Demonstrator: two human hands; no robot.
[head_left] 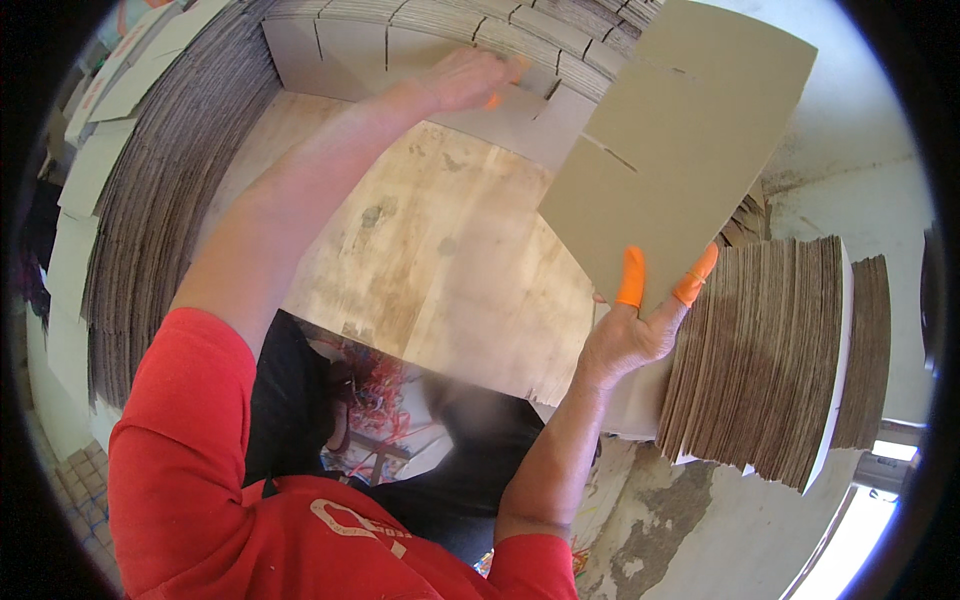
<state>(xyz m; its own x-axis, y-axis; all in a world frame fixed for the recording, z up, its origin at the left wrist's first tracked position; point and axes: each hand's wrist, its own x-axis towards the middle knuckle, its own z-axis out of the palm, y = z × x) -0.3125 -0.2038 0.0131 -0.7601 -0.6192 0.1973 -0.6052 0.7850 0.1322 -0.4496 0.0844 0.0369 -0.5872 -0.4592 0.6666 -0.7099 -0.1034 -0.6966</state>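
Observation:
My right hand [635, 335] grips the lower end of a flat grey-brown cardboard sheet [690, 130] and holds it up at a slant. Two short slits cut into this sheet, and orange finger covers show on two of the hand's digits. Stretched to the far side, my left hand [475, 78] pinches the edge of another cardboard sheet [505, 122], in front of a long row of upright slotted sheets [345, 65]. Orange covers its fingertips too, slightly blurred. Below both hands lies a pale wooden board [420, 260] with dark stains.
Along the left stands a tall stack of cardboard [170, 210]. A thick bundle of cardboard sheets [765, 350] stands on edge near my right forearm. Behind it rises a whitish wall [860, 190]. Red strips and scraps [375, 395] lie below the board's near edge.

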